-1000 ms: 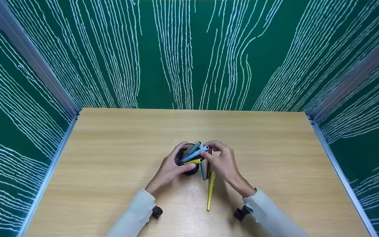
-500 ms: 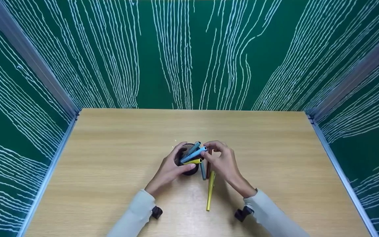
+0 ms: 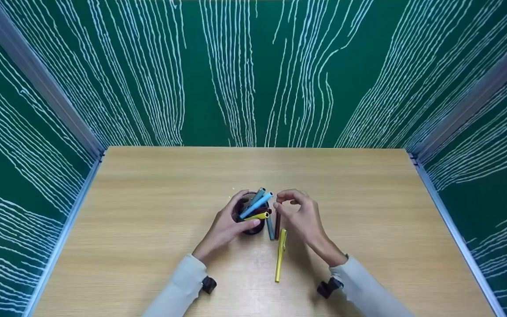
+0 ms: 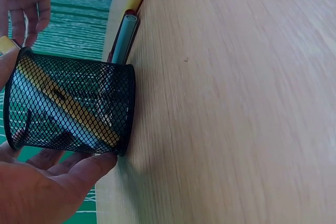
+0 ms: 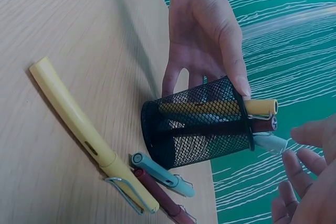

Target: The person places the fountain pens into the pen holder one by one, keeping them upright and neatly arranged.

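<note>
My left hand (image 3: 227, 226) grips a black mesh pen cup (image 5: 202, 124) round its side, with the thumb at the rim. Several capped pens lean in it: a light blue pen (image 3: 257, 205), a teal one (image 3: 257, 198), a yellow pen (image 5: 262, 106) and a dark red pen (image 5: 265, 124). My right hand (image 3: 302, 218) hovers just right of the cup, fingers loosely bent and holding nothing, close to the light blue pen's end. Beside the cup on the table lie another teal pen (image 5: 163, 174), a second dark red pen (image 5: 163, 198) and a second yellow pen (image 3: 281, 255).
The wooden table (image 3: 170, 176) is enclosed at the back and sides by green walls (image 3: 262, 75) with wavy white lines. Metal rails (image 3: 64, 224) run along the table's side edges. The yellow pen on the table lies between my wrists.
My right hand has let go of the light blue pen's end and drawn slightly to the right. The light blue pen stays leaning in the cup; my left hand keeps its grip.
</note>
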`<state>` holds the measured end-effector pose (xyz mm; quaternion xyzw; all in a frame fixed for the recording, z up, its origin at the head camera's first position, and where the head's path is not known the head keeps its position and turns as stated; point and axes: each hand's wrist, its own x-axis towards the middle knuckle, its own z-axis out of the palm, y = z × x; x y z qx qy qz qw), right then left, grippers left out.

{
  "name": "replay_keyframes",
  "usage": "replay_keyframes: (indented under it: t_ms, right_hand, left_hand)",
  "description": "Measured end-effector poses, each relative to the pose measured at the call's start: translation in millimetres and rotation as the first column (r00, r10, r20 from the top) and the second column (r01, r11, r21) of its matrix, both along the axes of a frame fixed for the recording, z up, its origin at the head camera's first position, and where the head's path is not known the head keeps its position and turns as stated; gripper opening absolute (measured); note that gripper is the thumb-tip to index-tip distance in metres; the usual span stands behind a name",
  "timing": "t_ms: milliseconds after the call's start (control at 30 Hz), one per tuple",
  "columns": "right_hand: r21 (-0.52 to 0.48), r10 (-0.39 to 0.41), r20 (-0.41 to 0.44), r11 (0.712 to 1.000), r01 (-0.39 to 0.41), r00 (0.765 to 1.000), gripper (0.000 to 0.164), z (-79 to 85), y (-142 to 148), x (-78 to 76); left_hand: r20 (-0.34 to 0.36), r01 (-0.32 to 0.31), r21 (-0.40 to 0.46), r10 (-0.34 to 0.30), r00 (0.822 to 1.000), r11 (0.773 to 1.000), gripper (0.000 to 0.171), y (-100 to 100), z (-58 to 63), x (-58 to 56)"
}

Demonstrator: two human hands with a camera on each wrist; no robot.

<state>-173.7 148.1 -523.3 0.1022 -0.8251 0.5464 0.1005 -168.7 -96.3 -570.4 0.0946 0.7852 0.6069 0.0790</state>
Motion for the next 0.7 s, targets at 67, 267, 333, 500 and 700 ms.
replay_keyframes:
  t_ms: [67,267,333,500,700]
  right_hand:
    - [0.000,-0.003,0.006,1.000,0.003,1.000,0.016,-1.3,1.6,1.1]
    - [-0.006,-0.012,0.033,1.000,0.012,0.999,0.016,-7.7,6.9,4.2]
    - [-0.003,-0.018,0.043,1.000,0.018,0.999,0.016,-10.4,8.5,6.1]
    - [0.010,-0.033,0.065,0.999,0.032,0.997,0.018,-18.1,13.1,11.4]
    - [0.015,-0.038,0.074,0.999,0.037,0.997,0.015,-28.6,18.7,18.6]
  left_hand:
    - [0.004,-0.001,0.006,0.001,1.000,1.000,0.093,0.1,-0.6,-0.2]
    - [0.010,-0.010,0.008,0.010,1.000,1.000,0.091,0.4,-2.1,-0.5]
    - [0.009,-0.011,0.004,0.011,1.000,1.000,0.091,0.6,-2.0,-0.1]
    - [0.010,-0.010,-0.002,0.010,1.000,1.000,0.092,1.0,-0.2,1.2]
    - [-0.009,-0.007,-0.014,0.006,1.000,1.000,0.091,0.9,0.3,0.5]
